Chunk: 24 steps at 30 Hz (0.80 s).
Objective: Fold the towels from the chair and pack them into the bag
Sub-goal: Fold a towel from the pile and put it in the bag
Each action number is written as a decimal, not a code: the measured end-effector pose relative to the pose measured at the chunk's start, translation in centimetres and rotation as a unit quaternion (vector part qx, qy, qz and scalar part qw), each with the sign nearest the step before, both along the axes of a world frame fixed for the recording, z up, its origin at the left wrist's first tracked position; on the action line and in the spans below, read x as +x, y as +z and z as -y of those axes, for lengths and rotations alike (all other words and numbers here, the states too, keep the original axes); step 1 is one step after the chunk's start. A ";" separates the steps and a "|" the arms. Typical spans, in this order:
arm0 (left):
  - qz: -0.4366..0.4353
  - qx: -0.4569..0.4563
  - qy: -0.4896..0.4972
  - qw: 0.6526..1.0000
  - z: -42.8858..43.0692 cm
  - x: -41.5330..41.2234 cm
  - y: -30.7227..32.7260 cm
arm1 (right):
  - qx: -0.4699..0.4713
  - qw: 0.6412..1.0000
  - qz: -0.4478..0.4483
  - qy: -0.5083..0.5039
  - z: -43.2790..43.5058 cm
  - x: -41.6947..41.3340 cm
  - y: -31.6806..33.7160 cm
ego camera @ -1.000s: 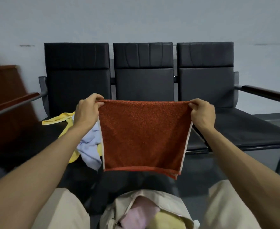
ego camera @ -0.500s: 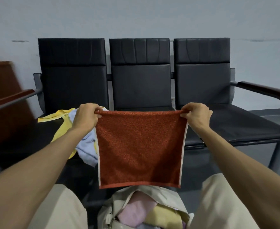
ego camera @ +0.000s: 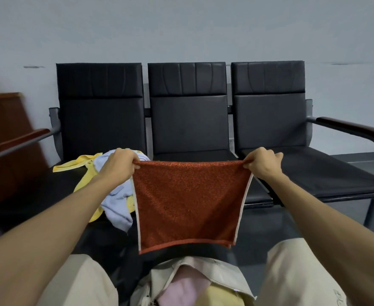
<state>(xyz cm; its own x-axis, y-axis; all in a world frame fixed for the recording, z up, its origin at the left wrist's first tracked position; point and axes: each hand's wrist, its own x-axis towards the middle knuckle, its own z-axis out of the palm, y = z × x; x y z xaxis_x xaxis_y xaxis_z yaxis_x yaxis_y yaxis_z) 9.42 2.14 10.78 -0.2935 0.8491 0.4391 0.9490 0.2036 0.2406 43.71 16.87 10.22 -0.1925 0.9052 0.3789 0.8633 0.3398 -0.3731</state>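
A rust-red towel point(ego camera: 188, 204) with white side edges hangs flat in front of me, folded in half. My left hand point(ego camera: 119, 165) pinches its top left corner and my right hand point(ego camera: 263, 162) pinches its top right corner. Below it, between my knees, an open beige bag point(ego camera: 166, 274) holds a pink towel point(ego camera: 186, 286) and a yellow towel point(ego camera: 219, 297). On the left seat of the black chair row point(ego camera: 106, 120) lie a crumpled yellow towel point(ego camera: 82, 164) and a light blue towel point(ego camera: 117, 206), partly hidden by my left hand.
The row of three black seats stands against a grey wall, with wooden armrests at the left point(ego camera: 16, 142) and right point(ego camera: 353, 129). A reddish wooden panel point(ego camera: 2, 120) is at far left. My knees in beige trousers flank the bag.
Both hands lowered the red towel from chest height toward the bag, still stretched between them. The view tilted slightly.
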 end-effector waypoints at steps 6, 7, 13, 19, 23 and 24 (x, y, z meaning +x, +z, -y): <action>0.018 0.052 0.028 0.998 0.1 0.4 1.0 | 0.044 0.996 -0.071 -0.012 0.3 0.3 1.1; 0.011 0.055 0.032 0.998 0.2 0.6 1.2 | 0.045 0.996 -0.078 -0.012 0.3 0.3 1.3; 0.121 0.059 0.017 0.991 -0.6 0.2 1.2 | -0.009 0.986 -0.168 0.002 -0.5 0.1 1.1; 0.374 0.043 0.000 0.926 -3.3 -0.4 -0.6 | -0.072 0.980 -0.184 0.019 -3.3 -2.0 -0.2; 0.406 0.061 0.008 0.912 -6.5 -1.7 -1.6 | -0.044 0.989 -0.141 0.024 -6.3 -3.6 -0.9; 0.414 0.064 0.011 0.908 -7.3 -2.0 -1.8 | -0.044 0.989 -0.138 0.029 -7.1 -4.0 -1.1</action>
